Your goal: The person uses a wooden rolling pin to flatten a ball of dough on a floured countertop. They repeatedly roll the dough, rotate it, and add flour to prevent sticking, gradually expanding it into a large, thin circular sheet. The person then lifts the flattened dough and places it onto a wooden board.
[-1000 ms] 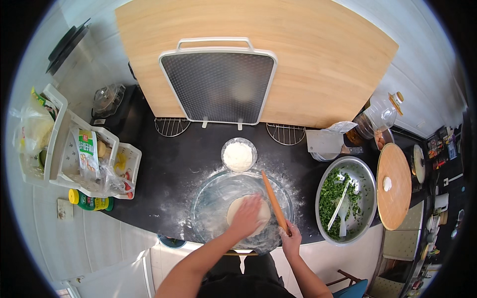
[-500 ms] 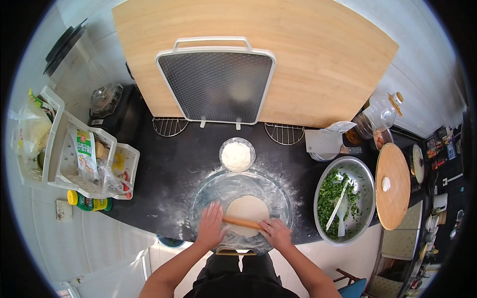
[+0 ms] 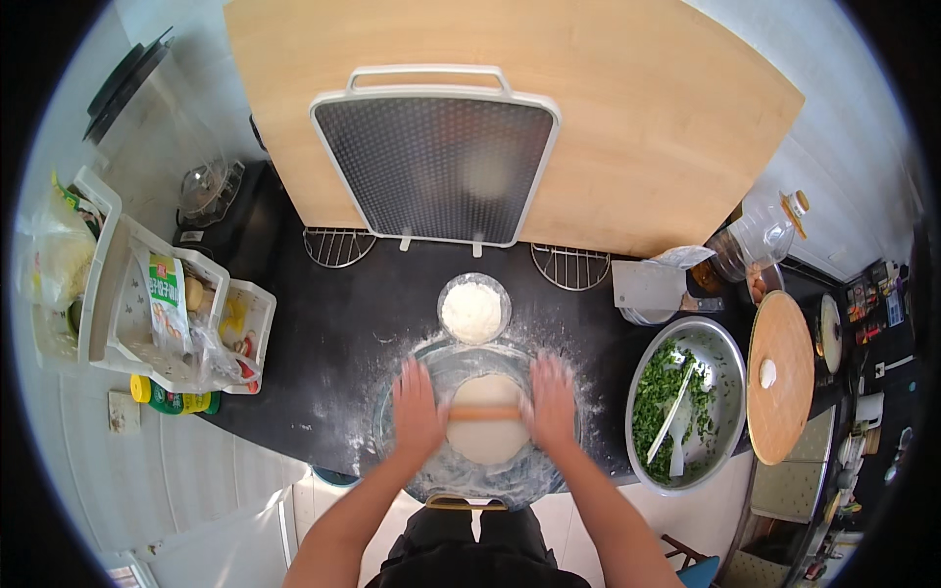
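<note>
A wooden rolling pin [image 3: 487,414] lies crosswise over a flat round sheet of dough [image 3: 488,446]. The dough rests on a floured, see-through round board [image 3: 529,480]. On the pin's left end presses the palm of my left hand [image 3: 417,407], its fingers stretched forward. My right hand [image 3: 552,402], blurred by motion, lies over the other end with its fingers also straight out. Both palms hide the pin's ends. Just beyond the board stands a small clear bowl of white flour [image 3: 471,312].
To the right is a steel bowl [image 3: 730,431] holding chopped greens [image 3: 655,402], chopsticks and a white spatula. Beside it sits a round wooden board [image 3: 781,377]. A cleaver [image 3: 650,285] lies behind. White baskets [image 3: 257,304] with packets stand left. A dark tray-like board [image 3: 436,162] leans at the back.
The pin has rolled away from me over the dough and turned level from its slant. My hands have slid forward, and my right fingers have straightened from their curl around its end.
</note>
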Tool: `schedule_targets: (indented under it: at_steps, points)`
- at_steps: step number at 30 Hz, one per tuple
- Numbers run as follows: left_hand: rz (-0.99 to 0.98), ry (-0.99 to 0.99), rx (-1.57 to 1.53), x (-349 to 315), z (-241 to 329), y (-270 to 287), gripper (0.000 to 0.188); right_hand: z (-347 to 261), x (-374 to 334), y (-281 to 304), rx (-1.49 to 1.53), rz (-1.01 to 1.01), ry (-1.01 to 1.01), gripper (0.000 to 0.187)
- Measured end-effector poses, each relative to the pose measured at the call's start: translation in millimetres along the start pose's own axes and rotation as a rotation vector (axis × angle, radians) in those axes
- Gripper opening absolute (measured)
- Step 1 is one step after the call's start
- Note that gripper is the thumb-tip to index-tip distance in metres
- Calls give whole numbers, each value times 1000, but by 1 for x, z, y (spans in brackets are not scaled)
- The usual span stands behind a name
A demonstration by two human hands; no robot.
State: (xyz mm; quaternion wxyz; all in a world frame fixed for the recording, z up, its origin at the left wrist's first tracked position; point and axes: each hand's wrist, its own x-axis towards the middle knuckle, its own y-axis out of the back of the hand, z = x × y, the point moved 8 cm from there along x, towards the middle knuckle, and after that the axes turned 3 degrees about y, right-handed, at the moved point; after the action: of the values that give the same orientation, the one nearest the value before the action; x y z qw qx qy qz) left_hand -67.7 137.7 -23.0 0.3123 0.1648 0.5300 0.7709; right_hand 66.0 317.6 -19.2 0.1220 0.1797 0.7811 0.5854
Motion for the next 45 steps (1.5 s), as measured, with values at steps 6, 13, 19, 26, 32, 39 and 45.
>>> schedule_targets:
  at_steps: [6,13,19,26,32,39,45]
  points:
    - [-94,-94,80,-17,-7,0,74,-14,-20,-9,-1,-28,82,70]
    - [265,70,-4,56,1,31,73,26,65,12,92,201,-87,67]
    - [-59,-19,-25,-47,5,-6,76,14,-66,-2,104,-7,-74,68]
    - [208,33,-10,46,27,16,78,52,22,16,49,219,-165,61]
    - [-120,-112,-11,-55,11,-5,79,13,-91,1,61,-20,-59,65]
    - [18,-53,58,-26,3,-2,76,20,-58,-2,20,-85,12,66]
    - [-64,-189,-4,-9,4,7,75,13,-68,-11,16,-16,-128,64]
